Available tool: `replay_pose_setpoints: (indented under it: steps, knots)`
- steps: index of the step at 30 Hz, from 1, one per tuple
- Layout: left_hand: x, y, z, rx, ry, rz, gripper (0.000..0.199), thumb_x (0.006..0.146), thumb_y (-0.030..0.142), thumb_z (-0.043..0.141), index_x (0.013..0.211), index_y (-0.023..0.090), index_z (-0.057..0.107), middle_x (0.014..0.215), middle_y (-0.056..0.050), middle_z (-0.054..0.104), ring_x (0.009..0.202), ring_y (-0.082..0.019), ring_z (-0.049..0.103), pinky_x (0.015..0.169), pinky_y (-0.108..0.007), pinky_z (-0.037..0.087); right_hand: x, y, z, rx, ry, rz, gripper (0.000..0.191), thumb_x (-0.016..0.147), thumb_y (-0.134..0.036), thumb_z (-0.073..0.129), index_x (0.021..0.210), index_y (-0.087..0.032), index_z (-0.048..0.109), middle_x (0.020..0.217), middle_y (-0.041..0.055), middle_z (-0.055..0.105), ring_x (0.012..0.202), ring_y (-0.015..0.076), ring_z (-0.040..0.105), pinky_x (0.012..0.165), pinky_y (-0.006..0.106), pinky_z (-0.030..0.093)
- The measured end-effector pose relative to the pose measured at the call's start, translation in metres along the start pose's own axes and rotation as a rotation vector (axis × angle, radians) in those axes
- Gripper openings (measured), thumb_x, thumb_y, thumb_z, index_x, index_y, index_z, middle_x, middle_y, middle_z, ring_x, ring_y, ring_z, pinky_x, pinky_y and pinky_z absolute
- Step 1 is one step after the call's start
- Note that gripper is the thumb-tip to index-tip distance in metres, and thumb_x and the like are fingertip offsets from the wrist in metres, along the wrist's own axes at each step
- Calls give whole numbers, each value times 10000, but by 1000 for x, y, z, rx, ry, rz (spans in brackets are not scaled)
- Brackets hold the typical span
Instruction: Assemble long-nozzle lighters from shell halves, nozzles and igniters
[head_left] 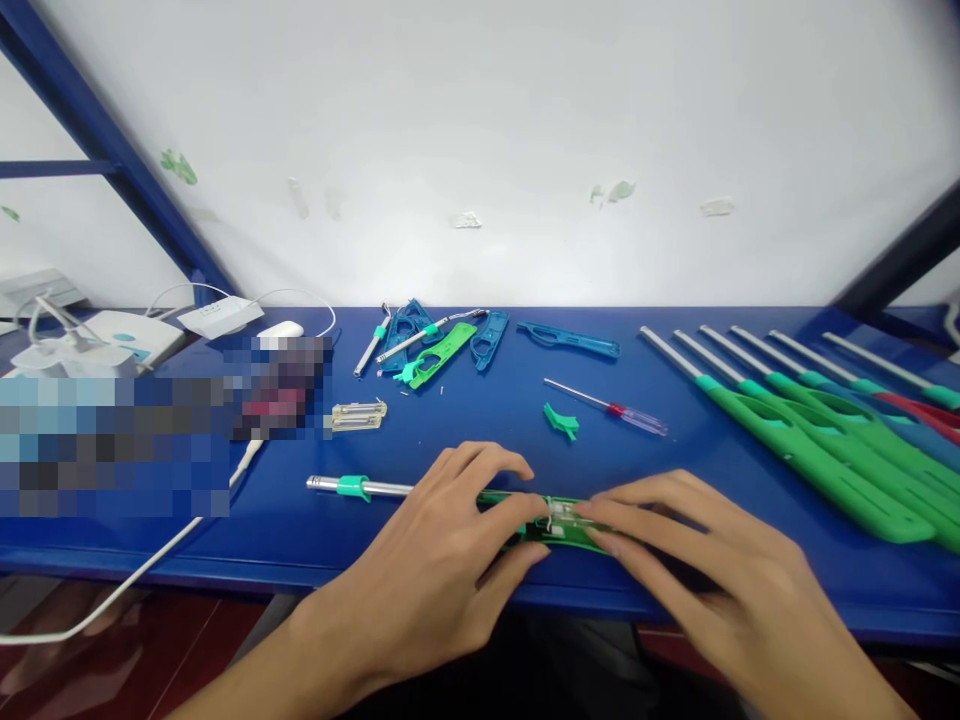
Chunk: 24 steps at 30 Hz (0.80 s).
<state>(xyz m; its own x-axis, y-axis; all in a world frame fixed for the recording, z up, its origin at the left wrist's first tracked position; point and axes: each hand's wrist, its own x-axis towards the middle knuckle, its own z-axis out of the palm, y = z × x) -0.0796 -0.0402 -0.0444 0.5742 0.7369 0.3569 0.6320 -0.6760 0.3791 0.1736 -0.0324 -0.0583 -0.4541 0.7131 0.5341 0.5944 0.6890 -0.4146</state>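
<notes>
We have a green lighter casing near the front edge of the blue table, between our two hands. Our left hand grips its left part, fingers curled; our right hand pinches its right part. Its metal tube extends leftward past the left hand.

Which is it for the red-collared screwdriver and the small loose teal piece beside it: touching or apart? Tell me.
Apart: the head view shows a strip of blue tabletop between the screwdriver and the teal piece.
</notes>
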Motion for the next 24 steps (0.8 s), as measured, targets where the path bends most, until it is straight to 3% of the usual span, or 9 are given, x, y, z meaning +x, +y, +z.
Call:
replay_pose_setpoints:
  steps: [10, 19, 24]
  knots:
    - [-2, 2, -2, 24, 3, 69, 207, 1064, 183, 519, 1237, 200, 632, 1257, -90, 601, 1233, -236, 539, 1058, -433, 464, -1, 1, 1, -5, -14, 10, 187, 1026, -320, 608, 1123, -328, 768, 1037, 4, 772, 923, 181, 732, 791, 292, 627]
    - [1, 0, 0, -9, -22, -3, 183, 1064, 244, 539, 1238, 216, 587, 1244, -74, 608, 1193, -244, 547, 1040, -451, 461, 0, 1, 1, -16, -8, 21, 178, 1028, -346, 608, 1120, -342, 760, 1048, -8, 774, 935, 170, 740, 809, 276, 631]
    - [2, 2, 0, 32, -27, -11, 214, 1070, 261, 530, 1279, 222, 557, 1210, -71, 630, 1161, -259, 547, 1018, -482, 473, -7, 12, 4, -89, 5, -42, 211, 1022, -383, 598, 1161, -340, 752, 1108, 8, 769, 974, 192, 762, 836, 277, 647]
